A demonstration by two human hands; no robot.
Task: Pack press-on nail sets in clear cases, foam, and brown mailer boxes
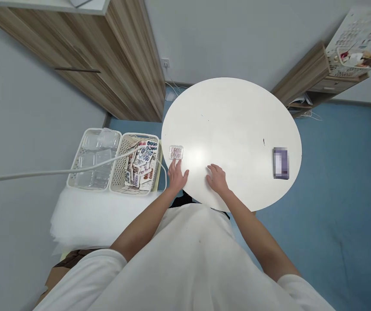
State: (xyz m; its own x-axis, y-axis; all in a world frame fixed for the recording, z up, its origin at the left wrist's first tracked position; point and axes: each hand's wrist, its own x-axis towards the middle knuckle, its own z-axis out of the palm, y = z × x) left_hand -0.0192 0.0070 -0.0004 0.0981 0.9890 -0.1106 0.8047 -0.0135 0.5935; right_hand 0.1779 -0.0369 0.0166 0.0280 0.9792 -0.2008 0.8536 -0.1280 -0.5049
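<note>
Near the left edge of the round white table [237, 125] lies a small clear pack with rows of pink, nail-shaped pieces [176, 152]. My left hand [176, 176] is just in front of it, fingers spread, the fingertips at the pack's near edge; whether they touch it I cannot tell. My right hand [217, 178] rests over the bare tabletop near the front, its fingers apart and nothing held. Toward the table's right side lies a purple box [280, 163], partly blurred out.
Left of the table, a white basket [115, 183] holds many nail-patterned cards [140, 168]. Beside it another basket [71, 179] contains clear plastic boxes [103, 164]. A white cable [42, 173] crosses both. White sheets [97, 216] are stacked in front. Wooden cabinets [133, 65] stand behind.
</note>
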